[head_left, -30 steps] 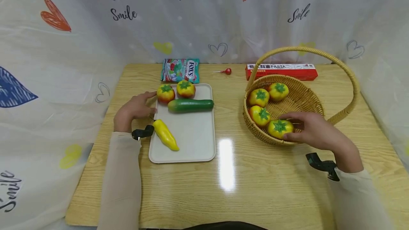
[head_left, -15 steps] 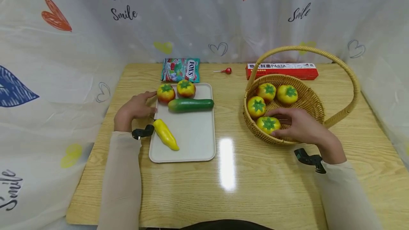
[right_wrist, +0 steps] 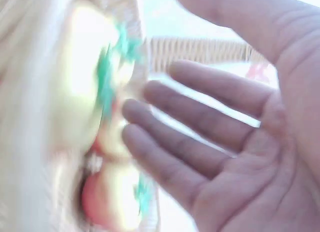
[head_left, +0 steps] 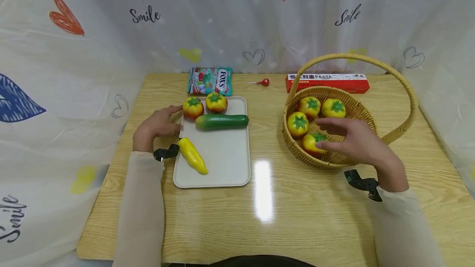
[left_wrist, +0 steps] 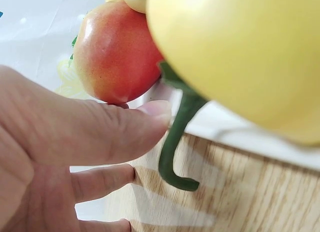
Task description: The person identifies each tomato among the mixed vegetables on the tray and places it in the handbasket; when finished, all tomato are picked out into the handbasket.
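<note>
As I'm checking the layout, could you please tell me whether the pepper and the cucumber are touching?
Apart: the head view shows bare tray between the pepper and the cucumber.

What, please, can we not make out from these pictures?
Head: the front fruit, partly behind the right hand.
Head: the pasta box, partly behind the basket.
Left wrist: the yellow pepper, cut by top and right edges.
Right wrist: surface details of the fruits, blurred.
</note>
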Available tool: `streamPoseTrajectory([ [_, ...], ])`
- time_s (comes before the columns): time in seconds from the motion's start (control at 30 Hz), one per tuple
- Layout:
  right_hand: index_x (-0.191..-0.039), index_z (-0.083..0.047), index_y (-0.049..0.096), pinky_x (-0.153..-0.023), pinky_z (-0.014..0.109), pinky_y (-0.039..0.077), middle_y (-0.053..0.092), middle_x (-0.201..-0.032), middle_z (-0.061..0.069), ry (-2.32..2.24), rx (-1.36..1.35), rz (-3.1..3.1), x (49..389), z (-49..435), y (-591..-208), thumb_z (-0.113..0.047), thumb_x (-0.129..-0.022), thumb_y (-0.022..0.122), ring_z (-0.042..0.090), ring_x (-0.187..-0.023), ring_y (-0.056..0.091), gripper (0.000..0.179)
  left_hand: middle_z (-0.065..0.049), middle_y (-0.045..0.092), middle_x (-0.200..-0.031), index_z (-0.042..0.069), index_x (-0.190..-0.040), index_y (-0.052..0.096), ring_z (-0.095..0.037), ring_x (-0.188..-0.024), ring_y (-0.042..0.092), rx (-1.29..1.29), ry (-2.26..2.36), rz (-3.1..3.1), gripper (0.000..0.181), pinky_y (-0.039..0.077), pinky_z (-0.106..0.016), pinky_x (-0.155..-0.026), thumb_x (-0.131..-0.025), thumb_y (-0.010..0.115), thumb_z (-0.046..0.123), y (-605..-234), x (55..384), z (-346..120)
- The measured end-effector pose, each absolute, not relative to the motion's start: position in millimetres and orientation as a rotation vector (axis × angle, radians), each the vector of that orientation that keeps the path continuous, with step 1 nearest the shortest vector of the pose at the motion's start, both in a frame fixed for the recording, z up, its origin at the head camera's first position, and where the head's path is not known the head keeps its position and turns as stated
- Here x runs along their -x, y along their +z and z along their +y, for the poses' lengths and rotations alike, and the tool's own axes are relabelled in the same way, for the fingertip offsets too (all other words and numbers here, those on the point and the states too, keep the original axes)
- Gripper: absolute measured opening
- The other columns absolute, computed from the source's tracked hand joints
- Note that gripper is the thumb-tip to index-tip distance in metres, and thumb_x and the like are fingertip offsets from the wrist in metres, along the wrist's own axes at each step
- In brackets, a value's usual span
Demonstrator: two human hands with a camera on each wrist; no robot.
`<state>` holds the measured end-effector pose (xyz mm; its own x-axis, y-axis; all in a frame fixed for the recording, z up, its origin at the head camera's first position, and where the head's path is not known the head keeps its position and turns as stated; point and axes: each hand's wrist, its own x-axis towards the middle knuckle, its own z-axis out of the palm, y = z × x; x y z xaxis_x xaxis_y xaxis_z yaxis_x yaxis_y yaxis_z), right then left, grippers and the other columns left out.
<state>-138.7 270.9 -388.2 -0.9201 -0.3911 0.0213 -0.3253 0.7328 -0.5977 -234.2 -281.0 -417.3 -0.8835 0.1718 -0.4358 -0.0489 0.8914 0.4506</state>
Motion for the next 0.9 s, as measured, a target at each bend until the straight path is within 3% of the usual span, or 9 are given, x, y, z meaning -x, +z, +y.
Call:
streamPoseTrajectory([
  [0.13,-0.143,-0.014,0.073,-0.100,0.005,0.050,0.079,-0.136,0.008,-1.166,0.682,2.847,146.8,240.3,-383.8,-0.023,-0.090,0.093,0.035,-0.123,0.077,0.058,-0.029,0.019,-0.180,0.011,-0.174,0.030,-0.060,-0.164,0.015,-0.101,0.618,2.589,0.080,0.019,-0.079,-0.129,-0.106,0.071,0.025,-416.9,235.1,-280.7],
  [0.33,-0.147,-0.015,0.071,-0.112,0.027,0.058,0.075,-0.143,0.004,-1.510,0.776,2.725,164.3,181.8,-377.8,-0.014,-0.092,0.090,0.026,-0.128,0.074,0.058,-0.030,0.019,-0.179,0.010,-0.173,0.030,-0.060,-0.164,0.015,-0.109,0.610,2.580,0.080,0.019,-0.078,-0.130,-0.105,0.070,0.025,-416.0,236.4,-279.6],
  [0.53,-0.149,-0.015,0.070,-0.121,0.043,0.054,0.073,-0.147,0.005,-1.710,0.798,2.559,191.9,122.2,-378.0,-0.018,-0.094,0.089,0.027,-0.137,0.069,0.058,-0.030,0.018,-0.180,0.011,-0.174,0.030,-0.061,-0.164,0.014,-0.105,0.606,2.585,0.080,0.019,-0.080,-0.129,-0.106,0.070,0.026,-415.2,235.5,-280.6],
  [0.77,-0.147,-0.012,0.071,-0.120,0.040,0.055,0.072,-0.148,0.009,-1.753,0.769,2.508,229.4,68.0,-395.9,-0.028,-0.095,0.088,0.027,-0.138,0.069,0.057,-0.028,0.016,-0.181,0.013,-0.174,0.030,-0.059,-0.165,0.013,-0.076,0.636,2.572,0.080,0.018,-0.080,-0.129,-0.106,0.071,0.026,-415.9,235.2,-280.7],
  [0.9,-0.148,-0.012,0.070,-0.118,0.047,0.056,0.071,-0.150,0.007,-1.638,0.729,2.556,251.7,43.5,-409.6,-0.036,-0.095,0.088,0.027,-0.140,0.068,0.061,-0.029,0.016,-0.180,0.013,-0.174,0.030,-0.059,-0.165,0.013,-0.080,0.634,2.574,0.081,0.018,-0.080,-0.129,-0.106,0.071,0.027,-416.0,235.5,-281.7],
])
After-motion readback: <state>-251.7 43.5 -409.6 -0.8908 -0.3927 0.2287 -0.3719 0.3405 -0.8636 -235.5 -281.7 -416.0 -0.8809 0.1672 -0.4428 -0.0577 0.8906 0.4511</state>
